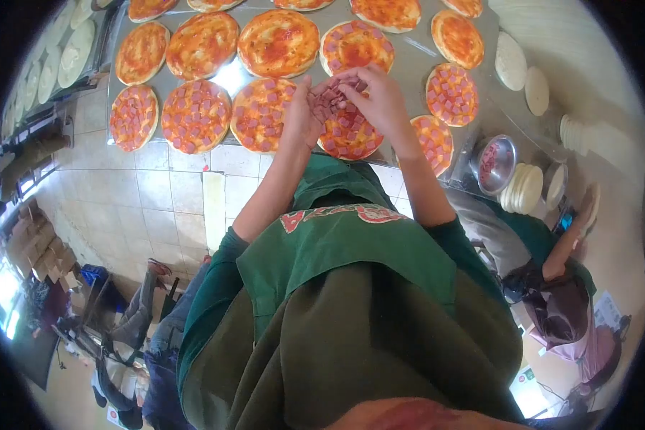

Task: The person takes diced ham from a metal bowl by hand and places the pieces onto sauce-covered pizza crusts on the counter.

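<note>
My left hand (304, 120) is cupped around a heap of diced ham (327, 102), palm up. Fingers of my right hand (377, 99) are bent and pressed together at the heap's right side, among the cubes. Directly beneath both hands lies a sauced pizza base (351, 139) strewn with ham cubes, partly hidden by them. Left of it is another ham-topped pizza (258, 118), and behind my hands a pizza (356, 47) carries cubes mainly around its edge.
Several pizzas with only sauce (278, 43) fill the back of the metal table (416, 79). At the right stand a steel bowl (494, 165) of diced ham and a stack of plain bases (523, 188). A co-worker's arm (570, 240) reaches in there.
</note>
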A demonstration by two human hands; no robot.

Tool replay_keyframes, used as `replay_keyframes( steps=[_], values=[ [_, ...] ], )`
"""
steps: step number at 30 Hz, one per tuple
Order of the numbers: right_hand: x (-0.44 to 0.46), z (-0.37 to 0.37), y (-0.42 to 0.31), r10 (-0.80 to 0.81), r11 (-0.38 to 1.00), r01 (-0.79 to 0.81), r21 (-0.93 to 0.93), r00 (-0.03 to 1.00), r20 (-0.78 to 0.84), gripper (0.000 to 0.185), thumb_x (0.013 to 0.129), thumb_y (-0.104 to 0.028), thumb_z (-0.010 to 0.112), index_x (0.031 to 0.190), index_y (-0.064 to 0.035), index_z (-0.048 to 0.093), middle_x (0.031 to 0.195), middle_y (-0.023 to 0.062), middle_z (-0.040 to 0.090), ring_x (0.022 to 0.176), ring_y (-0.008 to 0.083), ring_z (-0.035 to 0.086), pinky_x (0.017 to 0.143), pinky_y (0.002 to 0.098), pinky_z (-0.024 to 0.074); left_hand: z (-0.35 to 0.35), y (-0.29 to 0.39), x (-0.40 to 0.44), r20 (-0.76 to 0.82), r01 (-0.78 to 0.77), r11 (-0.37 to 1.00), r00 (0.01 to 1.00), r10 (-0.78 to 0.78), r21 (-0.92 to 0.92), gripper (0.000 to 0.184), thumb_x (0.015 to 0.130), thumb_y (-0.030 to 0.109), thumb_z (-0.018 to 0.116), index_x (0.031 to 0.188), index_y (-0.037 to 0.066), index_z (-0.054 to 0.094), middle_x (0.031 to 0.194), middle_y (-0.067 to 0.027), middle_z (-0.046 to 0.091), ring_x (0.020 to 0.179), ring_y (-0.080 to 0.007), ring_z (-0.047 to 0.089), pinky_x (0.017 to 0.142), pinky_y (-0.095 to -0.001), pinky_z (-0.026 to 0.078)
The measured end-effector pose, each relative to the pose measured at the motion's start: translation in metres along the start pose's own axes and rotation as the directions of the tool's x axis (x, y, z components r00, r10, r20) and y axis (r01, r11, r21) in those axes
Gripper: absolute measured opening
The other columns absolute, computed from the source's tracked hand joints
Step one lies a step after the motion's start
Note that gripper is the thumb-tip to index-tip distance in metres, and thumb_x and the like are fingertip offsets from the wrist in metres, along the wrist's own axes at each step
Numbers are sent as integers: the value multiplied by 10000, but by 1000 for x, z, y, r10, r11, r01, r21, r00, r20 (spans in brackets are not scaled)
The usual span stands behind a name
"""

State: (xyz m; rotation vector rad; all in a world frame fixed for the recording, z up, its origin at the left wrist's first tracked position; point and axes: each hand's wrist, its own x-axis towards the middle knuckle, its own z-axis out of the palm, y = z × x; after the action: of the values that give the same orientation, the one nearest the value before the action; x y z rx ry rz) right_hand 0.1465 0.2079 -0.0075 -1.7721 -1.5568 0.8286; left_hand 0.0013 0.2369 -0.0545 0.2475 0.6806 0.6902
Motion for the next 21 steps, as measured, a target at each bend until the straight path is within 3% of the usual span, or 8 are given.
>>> replay_keyframes(
  steps=[3,5,8,11,14,21],
  values=[
    [-2,-1,4,28,993,-28,-114,1000,1,157,804,-183,658,903,-60,650,881,93,609,792,223,625,703,302,489,1,0,1,46,38,999,998,-38,7,580,986,390,230,1169,-81,516,1039,-134,625,870,-187,597,761,-317,484],
    [-3,-4,3,38,993,-38,-111,999,-2,149,808,-172,659,898,-53,648,864,83,627,766,205,638,681,284,493,3,-1,0,-25,26,998,999,-25,50,503,980,351,321,1125,-72,550,1021,-129,632,842,-173,604,724,-295,489],
    [-6,-6,10,188,950,-186,250,982,17,140,814,-164,663,884,-45,643,841,67,653,706,161,649,622,255,490,1,-7,4,-68,23,994,998,-16,106,380,947,289,468,1043,-51,609,959,-116,653,787,-146,613,670,-254,485],
    [-8,-9,15,149,956,-137,260,989,-25,139,818,-161,668,879,-38,639,828,47,671,654,122,645,581,227,480,3,-10,1,-106,14,985,994,5,171,298,907,256,570,964,-24,655,875,-94,671,742,-122,614,638,-224,472],
    [-10,-12,10,170,965,-153,214,983,-66,132,796,-150,683,855,-39,643,807,54,653,649,141,627,600,248,480,5,-11,3,-125,34,976,992,-7,215,282,887,259,606,941,-10,671,827,-74,679,720,-104,612,623,-207,459],
    [-21,-18,19,-11,999,19,43,982,-187,109,755,-125,701,805,-43,650,785,77,612,685,189,598,639,283,471,8,-13,0,-103,91,969,992,-68,229,265,871,247,630,931,-8,671,796,-58,676,665,-95,610,576,-181,436]
  ],
)
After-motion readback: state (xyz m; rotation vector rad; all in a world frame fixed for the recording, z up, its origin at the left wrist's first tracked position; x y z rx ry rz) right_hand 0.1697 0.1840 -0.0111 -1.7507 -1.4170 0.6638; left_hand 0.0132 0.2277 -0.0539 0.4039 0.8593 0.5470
